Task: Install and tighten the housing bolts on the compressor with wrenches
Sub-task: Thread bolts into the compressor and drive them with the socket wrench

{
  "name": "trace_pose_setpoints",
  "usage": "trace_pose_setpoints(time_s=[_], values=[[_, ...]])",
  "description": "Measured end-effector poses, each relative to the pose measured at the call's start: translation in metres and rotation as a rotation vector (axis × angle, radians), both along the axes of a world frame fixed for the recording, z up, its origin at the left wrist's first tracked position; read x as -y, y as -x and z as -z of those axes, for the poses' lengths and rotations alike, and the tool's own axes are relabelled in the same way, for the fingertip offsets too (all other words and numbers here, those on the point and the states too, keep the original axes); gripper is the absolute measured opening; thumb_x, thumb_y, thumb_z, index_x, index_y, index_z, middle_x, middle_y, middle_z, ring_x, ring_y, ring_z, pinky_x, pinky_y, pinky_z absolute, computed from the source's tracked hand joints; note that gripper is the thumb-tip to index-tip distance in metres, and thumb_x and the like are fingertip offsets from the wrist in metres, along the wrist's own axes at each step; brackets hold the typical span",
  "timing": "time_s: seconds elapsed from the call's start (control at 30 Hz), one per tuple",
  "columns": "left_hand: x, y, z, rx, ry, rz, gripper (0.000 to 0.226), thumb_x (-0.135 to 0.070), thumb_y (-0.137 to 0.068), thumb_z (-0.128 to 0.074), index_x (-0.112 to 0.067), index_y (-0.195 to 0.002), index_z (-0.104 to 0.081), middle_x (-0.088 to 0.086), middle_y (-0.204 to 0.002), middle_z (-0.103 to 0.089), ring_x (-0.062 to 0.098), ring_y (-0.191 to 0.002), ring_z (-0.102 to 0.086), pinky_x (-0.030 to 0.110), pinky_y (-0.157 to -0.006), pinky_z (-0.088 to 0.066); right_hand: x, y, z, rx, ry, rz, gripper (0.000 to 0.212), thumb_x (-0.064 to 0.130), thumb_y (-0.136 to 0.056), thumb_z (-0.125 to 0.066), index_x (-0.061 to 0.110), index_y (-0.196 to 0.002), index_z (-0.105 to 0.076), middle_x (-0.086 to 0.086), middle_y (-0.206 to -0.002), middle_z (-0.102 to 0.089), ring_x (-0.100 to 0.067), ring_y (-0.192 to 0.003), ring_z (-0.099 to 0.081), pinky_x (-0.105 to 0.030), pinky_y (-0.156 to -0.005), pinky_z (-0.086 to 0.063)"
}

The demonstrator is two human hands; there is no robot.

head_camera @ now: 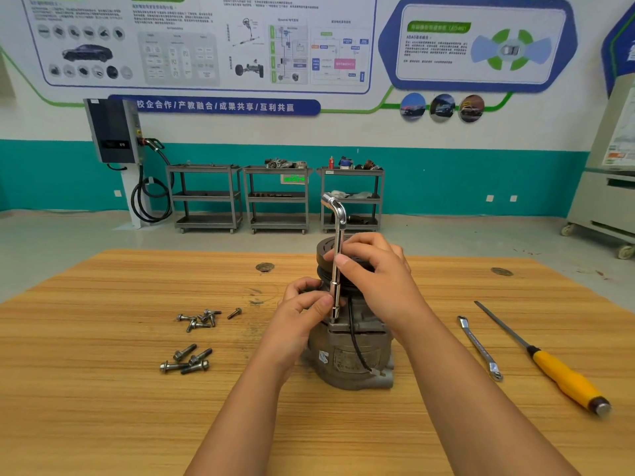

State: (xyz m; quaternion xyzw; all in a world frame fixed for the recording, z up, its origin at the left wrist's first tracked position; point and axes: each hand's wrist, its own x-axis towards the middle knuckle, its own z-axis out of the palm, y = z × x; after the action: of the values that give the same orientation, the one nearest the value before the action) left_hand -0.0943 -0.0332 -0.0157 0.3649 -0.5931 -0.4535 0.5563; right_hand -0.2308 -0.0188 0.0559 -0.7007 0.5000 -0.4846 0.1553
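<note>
**A:** Clamped, both of them. The right hand curls round the upright shaft of the L-shaped socket wrench, and the left hand pinches its lower end just above the socket.

**B:** Where does the socket sit?

**A:** On a flange of the compressor, which stands about the middle of the wooden worktop with its pulley on top.

**B:** And the bolts?

**A:** Loose, left of the compressor. The small bolts lie in a heap, and the longer bolts are nearer the front edge.

**B:** Anything on the other side?

**A:** A flat spanner lies toward the right edge, with a yellow-handled tool beside it, apart from it.
</note>
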Motion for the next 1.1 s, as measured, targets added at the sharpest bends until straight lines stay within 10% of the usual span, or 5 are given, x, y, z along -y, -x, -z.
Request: trace_pose_setpoints(time_s=[0.13, 0.3, 0.8, 1.1], values=[[-0.0003, -0.0003, 0.0001, 0.004, -0.001, 0.007, 0.022, -0.042, -0.076, -0.058, -0.03, -0.08, -0.076, -0.005, -0.123, -0.044, 0.014, -0.123, -0.042, 0.026, -0.099, -0.039, 0.0002, -0.002, 0.0001, -0.009, 0.032, 0.023, 0.016, 0.035, -0.09, -0.059, 0.029, -0.102, -0.068, 0.017, -0.11, -0.047, -0.014, -0.12, -0.032, -0.046, -0.107, -0.026], [-0.0015, -0.0017, -0.0014, -0.032, -0.025, 0.025, 0.027, -0.04, -0.073, -0.061, -0.02, -0.085, -0.075, -0.007, -0.12, -0.045, 0.004, -0.109, -0.049, 0.006, -0.076, -0.044, 0.0015, -0.0038, -0.0002, 0.01, 0.051, 0.025, 0.009, 0.035, -0.088, -0.062, 0.03, -0.095, -0.065, 0.014, -0.107, -0.05, -0.018, -0.119, -0.036, -0.047, -0.104, -0.03], [-0.0012, 0.0017, 0.0011, -0.031, 0.011, -0.026, 0.021, -0.037, -0.068, -0.066, -0.022, -0.082, -0.069, -0.012, -0.122, -0.044, -0.002, -0.114, -0.044, 0.001, -0.073, -0.04, 0.0001, -0.006, 0.0009, 0.106, 0.059, 0.012, 0.011, 0.034, -0.081, -0.07, 0.038, -0.08, -0.059, 0.022, -0.097, -0.047, -0.016, -0.117, -0.037, -0.047, -0.103, -0.032], [-0.0003, 0.0023, 0.0011, -0.039, -0.002, -0.011, 0.03, -0.04, -0.071, -0.062, -0.019, -0.09, -0.072, -0.014, -0.122, -0.043, -0.003, -0.112, -0.045, 0.001, -0.074, -0.041, -0.0018, -0.0039, 0.0003, 0.041, 0.03, -0.021, 0.015, 0.029, -0.09, -0.059, 0.037, -0.101, -0.067, 0.017, -0.114, -0.054, -0.017, -0.124, -0.031, -0.047, -0.107, -0.027]])
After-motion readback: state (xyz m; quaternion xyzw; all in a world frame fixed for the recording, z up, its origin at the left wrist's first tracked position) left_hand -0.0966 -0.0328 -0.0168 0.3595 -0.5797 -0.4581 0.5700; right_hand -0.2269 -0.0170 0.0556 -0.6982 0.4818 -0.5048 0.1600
